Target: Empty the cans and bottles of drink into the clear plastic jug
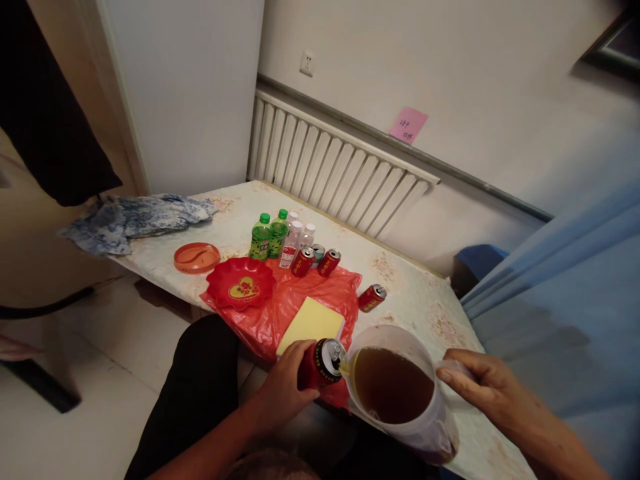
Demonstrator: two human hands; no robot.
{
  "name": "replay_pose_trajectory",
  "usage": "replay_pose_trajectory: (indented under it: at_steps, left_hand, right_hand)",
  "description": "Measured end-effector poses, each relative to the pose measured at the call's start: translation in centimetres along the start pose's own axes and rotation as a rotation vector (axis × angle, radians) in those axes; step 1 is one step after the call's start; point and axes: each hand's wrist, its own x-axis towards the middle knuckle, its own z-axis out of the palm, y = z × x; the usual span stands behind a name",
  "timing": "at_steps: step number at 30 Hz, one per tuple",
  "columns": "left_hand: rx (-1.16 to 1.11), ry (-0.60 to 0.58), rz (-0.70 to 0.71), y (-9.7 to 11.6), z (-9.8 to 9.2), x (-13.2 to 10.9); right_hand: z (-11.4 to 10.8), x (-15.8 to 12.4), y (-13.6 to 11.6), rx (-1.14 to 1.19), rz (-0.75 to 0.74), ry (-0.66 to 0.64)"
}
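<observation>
My left hand [285, 385] is wrapped round a red drink can [320, 363], tipped so its open top touches the rim of a clear plastic jug [433, 437]. Brown liquid [393, 385] fills much of the jug. My right hand [475, 380] grips the jug's handle on its right side. Both sit at the near edge of the table [415, 293], just past a yellow pad [311, 321] lying on a red plastic bag [295, 303].
Further back stand two green bottles [267, 235], several clear bottles [295, 240] and three red cans [316, 259]; another can [372, 297] lies alone. A red heart dish [241, 283], an orange plate [197, 257] and a blue cloth [133, 220] are left. A radiator [330, 167] lines the wall.
</observation>
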Motion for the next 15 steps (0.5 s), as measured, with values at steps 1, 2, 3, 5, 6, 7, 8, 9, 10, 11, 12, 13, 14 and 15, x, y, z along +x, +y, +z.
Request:
replay_pose_trajectory:
  at_steps: [1, 2, 3, 5, 6, 7, 8, 9, 10, 11, 12, 13, 14, 15]
  left_hand:
    - [0.002, -0.004, -0.002, 0.03, 0.0, 0.03]
    - [0.003, -0.007, -0.003, 0.08, -0.01, 0.06]
    - [0.004, -0.008, -0.005, 0.15, -0.04, 0.09]
    - [0.002, -0.01, -0.009, 0.29, -0.12, 0.14]
    - [0.002, -0.01, -0.012, 0.33, -0.16, 0.16]
    - [0.003, -0.011, -0.015, 0.33, -0.2, 0.15]
    - [0.005, -0.012, -0.017, 0.3, -0.22, 0.14]
    - [0.009, -0.012, -0.019, 0.23, -0.22, 0.11]
    - [0.013, -0.012, -0.018, 0.12, -0.2, 0.07]
    - [0.016, -0.012, -0.015, -0.01, -0.16, 0.04]
    - [0.019, -0.011, -0.009, -0.16, -0.11, 0.01]
    - [0.02, -0.008, -0.004, -0.3, -0.06, 0.0]
    - [0.022, -0.007, -0.001, -0.43, 0.0, 0.0]
    - [0.024, -0.006, 0.001, -0.53, 0.05, 0.02]
  right_hand:
    - [-0.03, 0.0, 0.09, -0.004, 0.003, -0.007]
    - [-0.06, 0.01, 0.16, -0.006, 0.004, -0.012]
    - [-0.08, 0.02, 0.21, -0.009, 0.003, -0.015]
    - [-0.13, 0.07, 0.23, -0.018, -0.001, -0.013]
    - [-0.15, 0.1, 0.19, -0.023, -0.001, -0.011]
    - [-0.18, 0.13, 0.14, -0.024, 0.0, -0.007]
    - [-0.21, 0.17, 0.07, -0.022, 0.003, -0.005]
    - [-0.24, 0.2, 0.0, -0.017, 0.006, -0.002]
    - [-0.27, 0.23, -0.06, -0.012, 0.008, 0.0]
    - [-0.3, 0.25, -0.1, -0.007, 0.007, 0.002]
    - [-0.33, 0.26, -0.12, -0.005, 0.003, 0.004]
    - [-0.35, 0.26, -0.12, -0.006, -0.001, 0.006]
    - [-0.37, 0.26, -0.1, -0.008, -0.007, 0.009]
    - [-0.38, 0.26, -0.06, -0.012, -0.012, 0.011]
